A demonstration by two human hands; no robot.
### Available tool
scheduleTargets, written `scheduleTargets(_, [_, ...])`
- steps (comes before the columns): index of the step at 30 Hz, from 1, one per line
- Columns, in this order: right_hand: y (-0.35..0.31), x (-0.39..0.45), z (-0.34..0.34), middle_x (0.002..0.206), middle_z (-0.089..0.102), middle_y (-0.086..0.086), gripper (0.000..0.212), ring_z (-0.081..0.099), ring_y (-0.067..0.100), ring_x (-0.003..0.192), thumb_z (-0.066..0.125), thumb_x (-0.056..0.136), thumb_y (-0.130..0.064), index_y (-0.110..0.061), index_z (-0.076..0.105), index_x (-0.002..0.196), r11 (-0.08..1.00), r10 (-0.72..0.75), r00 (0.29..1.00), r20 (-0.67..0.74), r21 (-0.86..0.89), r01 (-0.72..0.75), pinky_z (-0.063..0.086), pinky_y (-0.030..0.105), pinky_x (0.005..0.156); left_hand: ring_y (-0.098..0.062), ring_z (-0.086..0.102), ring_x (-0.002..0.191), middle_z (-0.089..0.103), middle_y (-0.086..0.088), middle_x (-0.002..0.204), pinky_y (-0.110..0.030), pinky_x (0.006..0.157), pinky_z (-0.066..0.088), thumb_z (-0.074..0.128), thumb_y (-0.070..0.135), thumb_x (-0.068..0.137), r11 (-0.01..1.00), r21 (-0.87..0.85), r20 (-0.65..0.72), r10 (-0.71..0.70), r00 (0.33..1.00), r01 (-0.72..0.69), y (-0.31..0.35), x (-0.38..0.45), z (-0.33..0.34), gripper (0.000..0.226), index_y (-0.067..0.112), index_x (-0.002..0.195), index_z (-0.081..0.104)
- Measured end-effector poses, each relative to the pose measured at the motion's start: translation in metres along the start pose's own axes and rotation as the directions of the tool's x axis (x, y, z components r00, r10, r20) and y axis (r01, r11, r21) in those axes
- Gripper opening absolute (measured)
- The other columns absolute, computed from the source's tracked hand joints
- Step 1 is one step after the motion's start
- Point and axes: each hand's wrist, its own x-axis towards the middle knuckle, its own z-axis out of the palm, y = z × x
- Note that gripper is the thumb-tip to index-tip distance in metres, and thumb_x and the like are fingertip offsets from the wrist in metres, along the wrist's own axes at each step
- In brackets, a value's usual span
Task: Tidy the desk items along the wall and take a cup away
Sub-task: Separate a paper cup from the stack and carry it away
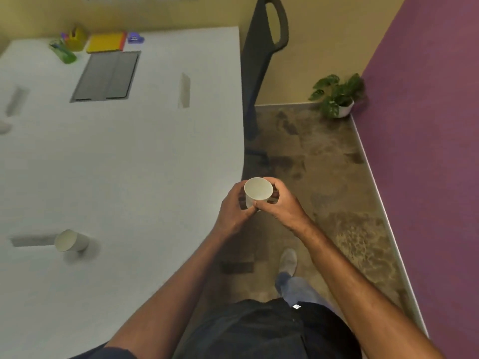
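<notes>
I hold a white paper cup (pixel 258 189) upright just past the desk's right edge, above the floor. My left hand (pixel 234 207) wraps its left side and my right hand (pixel 281 204) grips its right side. A second paper cup (pixel 71 240) stands on the white desk (pixel 129 151) at the near left. Along the far wall sit a yellow pen holder (pixel 76 38), a green case (pixel 63 53), a yellow-orange notebook (pixel 106 42) and a purple item (pixel 135 37).
A grey cable hatch (pixel 106 76) is set into the desk near the wall. A dark office chair (pixel 264 58) stands at the desk's right corner. A potted plant (pixel 337 95) sits on the floor by the purple wall (pixel 427 125). My foot (pixel 288 263) is on the floor.
</notes>
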Motion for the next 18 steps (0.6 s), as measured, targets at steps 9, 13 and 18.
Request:
scheduleTargets(9, [-0.043,0.181,-0.063,0.131,0.058,-0.008,0.074,0.057,0.011,0.121,0.087,0.074,-0.029,-0.029,0.050,0.138,0.990,-0.059,0.970,0.236,-0.111,0.088,0.055,0.029,0.097,0.003,0.059,0.114,0.057,0.025,0.128,-0.010,0.088,0.050,0.078,0.045,0.079,0.995,-0.035,-0.228,-0.102,0.968,0.097,0.038,0.145,0.019,0.058,0.043,0.129,0.048])
scheduleTargets(13, [-0.065,0.255,-0.059,0.133,0.057,-0.010,0.075,0.058,0.012,0.120,0.088,0.074,-0.030,-0.030,0.050,0.139,0.984,-0.079,0.952,0.296,-0.128,0.122,0.054,0.026,0.096,0.010,0.058,0.112,0.057,0.034,0.122,-0.009,0.086,0.048,0.080,0.036,0.081,0.990,-0.062,-0.297,-0.141,0.945,0.128,0.042,0.206,0.002,0.055,0.052,0.123,0.047])
scheduleTargets(18, [-0.091,0.355,-0.036,0.142,0.052,-0.005,0.083,0.054,0.013,0.124,0.088,0.073,-0.037,-0.028,0.046,0.144,0.963,-0.116,0.922,0.369,-0.185,0.196,0.053,0.028,0.099,-0.006,0.060,0.118,0.060,0.015,0.133,-0.018,0.092,0.052,0.079,0.038,0.080,0.988,-0.073,-0.370,-0.151,0.917,0.133,0.031,0.287,-0.029,0.059,0.036,0.132,0.051])
